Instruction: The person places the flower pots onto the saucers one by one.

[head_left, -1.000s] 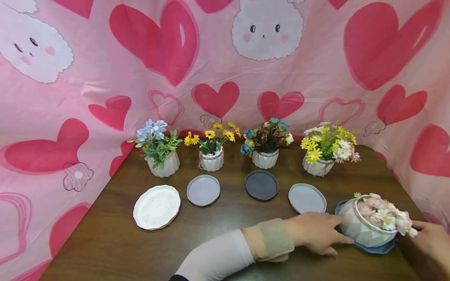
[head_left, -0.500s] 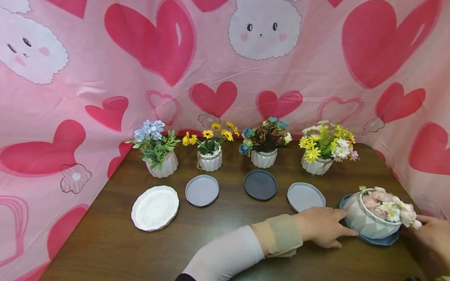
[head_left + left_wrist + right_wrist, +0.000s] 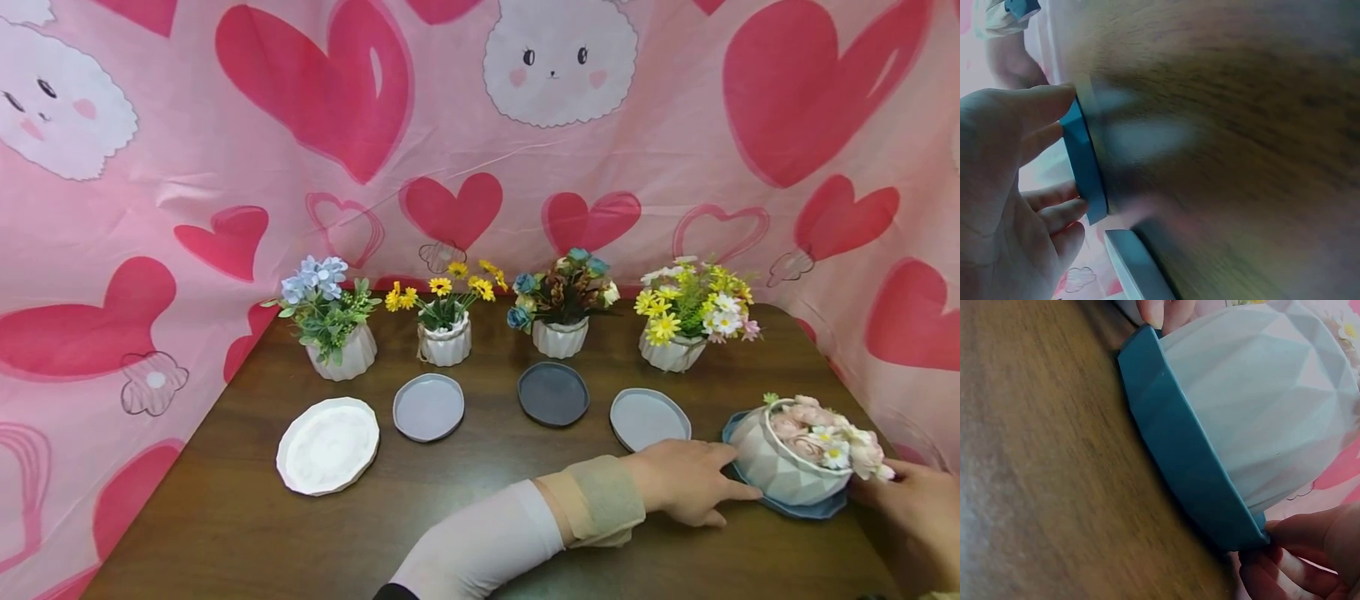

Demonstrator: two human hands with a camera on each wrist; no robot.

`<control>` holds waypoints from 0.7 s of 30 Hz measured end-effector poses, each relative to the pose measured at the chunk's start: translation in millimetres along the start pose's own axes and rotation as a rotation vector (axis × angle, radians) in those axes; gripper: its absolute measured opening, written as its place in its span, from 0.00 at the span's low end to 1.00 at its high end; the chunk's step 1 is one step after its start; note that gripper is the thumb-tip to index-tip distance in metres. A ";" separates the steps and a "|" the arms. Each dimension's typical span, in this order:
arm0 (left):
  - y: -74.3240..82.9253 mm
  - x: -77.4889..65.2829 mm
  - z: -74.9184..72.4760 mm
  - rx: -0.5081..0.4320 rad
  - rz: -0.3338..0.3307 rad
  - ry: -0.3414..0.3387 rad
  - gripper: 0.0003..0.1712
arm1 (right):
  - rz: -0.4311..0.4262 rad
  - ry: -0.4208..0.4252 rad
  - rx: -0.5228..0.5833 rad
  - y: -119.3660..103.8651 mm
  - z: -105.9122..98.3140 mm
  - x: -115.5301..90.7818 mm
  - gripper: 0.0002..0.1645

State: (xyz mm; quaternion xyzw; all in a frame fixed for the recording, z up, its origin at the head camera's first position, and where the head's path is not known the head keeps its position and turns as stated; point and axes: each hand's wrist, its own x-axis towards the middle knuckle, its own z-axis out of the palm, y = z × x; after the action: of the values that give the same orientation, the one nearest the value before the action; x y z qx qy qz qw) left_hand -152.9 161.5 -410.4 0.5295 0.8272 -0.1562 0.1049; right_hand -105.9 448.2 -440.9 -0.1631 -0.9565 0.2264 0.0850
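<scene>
Saucer (image 3: 813, 507) and pot (image 3: 776, 462) now sit farther back, your spread left hand (image 3: 686, 483) touching the rim, right hand (image 3: 911, 504) pinching it.

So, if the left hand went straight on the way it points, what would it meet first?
The left hand would meet the blue saucer first; the fingers seem to touch its edge. The white faceted flowerpot on it probably comes next, though depth is unclear.

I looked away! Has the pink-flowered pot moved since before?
Yes, the pink-flowered pot has moved slightly right and farther back, judged against the dark gray plate.
</scene>
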 end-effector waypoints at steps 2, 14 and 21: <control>-1.5 0.0 -0.3 -0.015 -0.001 -0.021 0.35 | 0.040 -0.023 0.080 1.6 2.1 -1.2 0.10; -24.6 -29.5 -11.6 -0.100 0.041 -0.007 0.33 | -0.090 -0.030 1.287 21.8 12.9 -16.9 0.30; -50.9 -61.2 3.0 -0.070 0.075 0.132 0.32 | -0.111 0.200 0.879 89.0 23.5 30.3 0.31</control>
State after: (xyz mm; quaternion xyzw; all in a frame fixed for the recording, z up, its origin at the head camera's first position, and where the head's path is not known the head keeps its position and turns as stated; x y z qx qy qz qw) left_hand -173.6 89.0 -384.9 0.5655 0.8167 -0.0882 0.0745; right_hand -115.3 524.5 -500.0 -0.0809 -0.7640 0.5892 0.2503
